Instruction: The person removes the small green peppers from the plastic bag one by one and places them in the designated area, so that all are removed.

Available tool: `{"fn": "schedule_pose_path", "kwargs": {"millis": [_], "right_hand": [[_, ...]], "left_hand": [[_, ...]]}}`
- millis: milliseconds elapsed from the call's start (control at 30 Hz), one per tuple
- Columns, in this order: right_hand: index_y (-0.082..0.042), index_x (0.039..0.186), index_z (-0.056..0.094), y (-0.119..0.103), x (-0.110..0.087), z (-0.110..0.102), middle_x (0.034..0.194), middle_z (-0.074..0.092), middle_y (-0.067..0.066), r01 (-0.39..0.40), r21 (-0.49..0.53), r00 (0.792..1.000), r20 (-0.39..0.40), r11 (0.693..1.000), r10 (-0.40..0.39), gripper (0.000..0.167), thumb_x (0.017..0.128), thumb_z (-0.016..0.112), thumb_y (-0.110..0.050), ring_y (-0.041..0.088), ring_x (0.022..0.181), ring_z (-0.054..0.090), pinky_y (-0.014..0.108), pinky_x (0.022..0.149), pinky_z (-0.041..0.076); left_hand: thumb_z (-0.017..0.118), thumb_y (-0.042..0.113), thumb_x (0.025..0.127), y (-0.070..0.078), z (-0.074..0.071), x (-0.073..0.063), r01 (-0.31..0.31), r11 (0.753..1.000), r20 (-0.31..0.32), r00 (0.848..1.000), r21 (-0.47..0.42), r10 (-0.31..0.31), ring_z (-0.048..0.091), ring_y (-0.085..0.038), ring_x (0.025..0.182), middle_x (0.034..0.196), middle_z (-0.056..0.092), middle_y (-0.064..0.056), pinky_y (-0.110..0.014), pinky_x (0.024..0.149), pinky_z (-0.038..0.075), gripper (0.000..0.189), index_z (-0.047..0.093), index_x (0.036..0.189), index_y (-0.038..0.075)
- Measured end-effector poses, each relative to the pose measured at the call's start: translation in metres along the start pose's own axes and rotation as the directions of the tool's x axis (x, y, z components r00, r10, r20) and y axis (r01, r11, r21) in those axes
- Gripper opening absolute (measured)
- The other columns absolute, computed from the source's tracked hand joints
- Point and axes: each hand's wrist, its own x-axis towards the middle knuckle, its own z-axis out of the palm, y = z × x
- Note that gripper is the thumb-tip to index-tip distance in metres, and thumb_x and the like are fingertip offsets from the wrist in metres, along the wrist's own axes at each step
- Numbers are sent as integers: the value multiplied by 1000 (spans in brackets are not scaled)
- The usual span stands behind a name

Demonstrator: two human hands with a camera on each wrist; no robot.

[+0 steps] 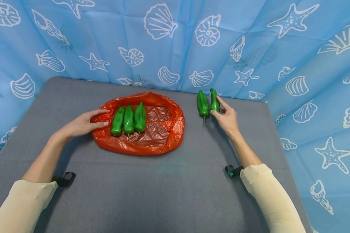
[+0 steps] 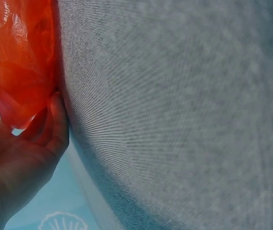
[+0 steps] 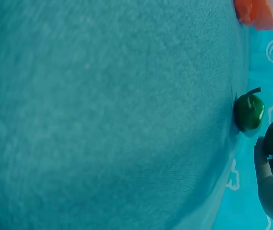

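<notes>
- Left hand (image 1: pixel 78 126): thumb and index apart over the left rim of a glossy red plastic bag (image 1: pixel 138 150), which the fingers hold; likely steadies the thin film.
- Bag lies on the grey cloth-covered table (image 1: pixel 163 191), mouth spread wide, probably to keep the inside reachable.
- Inside, left half: three long, shiny green peppers (image 1: pixel 129 120), side by side, perhaps to save room.
- Right hand (image 1: pixel 228 119): thumb and fingers clamped on a tapered green pepper (image 1: pixel 214 101), raised off the cloth.
- Just beside it, another wrinkled green pepper (image 1: pixel 203 105) lies on the table.
</notes>
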Motion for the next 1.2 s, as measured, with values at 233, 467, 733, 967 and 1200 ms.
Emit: {"fn": "schedule_pose_path", "kwargs": {"millis": [233,467,733,967,1200], "right_hand": [[-26,150,46,6,4,-1,145,51,20,-6,-42,1000,1,999,6,63,91,67,-16,32,117,63,24,76,52],[-21,149,47,13,9,-1,140,54,22,-6,-68,1000,8,998,6,58,95,66,-17,32,115,64,23,73,51],[-20,148,48,20,11,0,138,56,23,-27,-81,999,26,996,29,54,97,65,-21,31,113,65,17,55,43],[-18,146,52,22,15,1,126,64,23,-11,-120,1000,18,993,14,53,96,67,-24,30,104,69,15,56,45],[-13,144,53,22,14,2,119,68,23,44,-236,999,19,971,-41,53,96,68,-26,31,91,68,29,67,49]], "left_hand": [[56,46,100,-1,0,1,-4,1000,5,1000,3,4,14,-53,144,159,16,-31,-71,110,17,73,27,157,10],[57,45,100,-1,-1,1,-15,1000,-3,1000,7,15,14,-53,144,159,16,-30,-71,110,16,71,30,156,10],[59,40,100,-2,-2,3,-36,999,3,999,7,36,15,-52,144,159,18,-30,-70,111,17,70,30,156,11],[58,42,100,-2,-2,3,-27,999,6,1000,16,27,14,-53,144,159,16,-31,-70,111,16,71,28,157,10],[57,46,100,-2,0,2,-19,1000,-10,1000,-3,19,14,-51,145,160,17,-29,-69,111,16,70,32,155,11]]}}
